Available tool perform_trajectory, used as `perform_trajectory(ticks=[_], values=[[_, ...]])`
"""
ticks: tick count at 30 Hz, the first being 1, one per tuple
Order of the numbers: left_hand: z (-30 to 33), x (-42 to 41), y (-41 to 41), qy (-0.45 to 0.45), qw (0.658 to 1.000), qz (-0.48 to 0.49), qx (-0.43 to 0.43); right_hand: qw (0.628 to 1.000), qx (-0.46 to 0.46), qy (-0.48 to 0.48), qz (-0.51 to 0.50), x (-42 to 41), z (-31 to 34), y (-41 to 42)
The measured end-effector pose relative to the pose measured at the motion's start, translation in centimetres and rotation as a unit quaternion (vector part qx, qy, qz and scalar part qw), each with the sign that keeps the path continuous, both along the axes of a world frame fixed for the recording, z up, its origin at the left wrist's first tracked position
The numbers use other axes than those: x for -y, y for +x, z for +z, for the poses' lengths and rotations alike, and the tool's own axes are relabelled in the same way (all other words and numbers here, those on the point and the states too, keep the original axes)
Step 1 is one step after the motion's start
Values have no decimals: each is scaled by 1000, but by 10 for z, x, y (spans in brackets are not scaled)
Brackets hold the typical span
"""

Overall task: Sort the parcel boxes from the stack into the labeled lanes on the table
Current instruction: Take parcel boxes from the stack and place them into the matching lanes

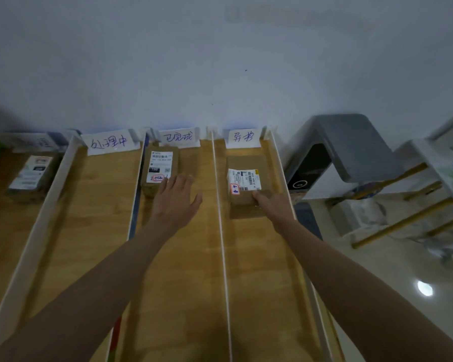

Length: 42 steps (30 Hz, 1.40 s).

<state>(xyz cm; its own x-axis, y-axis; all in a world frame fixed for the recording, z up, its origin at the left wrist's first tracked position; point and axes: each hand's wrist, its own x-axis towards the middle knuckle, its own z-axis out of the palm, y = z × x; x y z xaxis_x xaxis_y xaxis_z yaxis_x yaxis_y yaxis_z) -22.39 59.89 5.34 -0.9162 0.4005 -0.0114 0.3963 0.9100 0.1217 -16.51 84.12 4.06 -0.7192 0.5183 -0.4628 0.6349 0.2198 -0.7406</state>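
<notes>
Cardboard parcel, right lane: brown box (246,186) flat on the wood under the far-right paper label (243,137); white shipping slip and small red-edged sticker on top.
Right hand: right hand (273,205) at the box's near right corner, fingers stretched onto its top edge, not curled round it; nothing held.
Cardboard parcel, middle lane: second box (159,170) against the lane's left divider, below the handwritten middle label (177,137).
Left hand: left hand (177,198) spread flat, fingertips touching that box's near end; loose, gripping nothing.
Third parcel: another box (30,176) far left, outside the white rails, blurred.
Step in hand: probably settling two sorted boxes into their lanes, each nudged toward its label.
Next move: likely pulling both hands back and fetching a further parcel; stack itself not in view, so remaining count unknown.
Empty-looking lane: lane under the left label (109,142) shows only wood.
Surface: wooden table (183,283) split by thin white dividers (224,231).
Room: pale bare wall (220,61) behind; grey appliance (338,152) at right; glossy floor (403,270) with a lamp reflection.
</notes>
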Motion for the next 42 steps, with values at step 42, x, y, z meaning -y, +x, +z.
perform_trajectory(ticks=[42], values=[[8,77,15,-20,990,142,-8,869,-108,355,327,75,24,-67]])
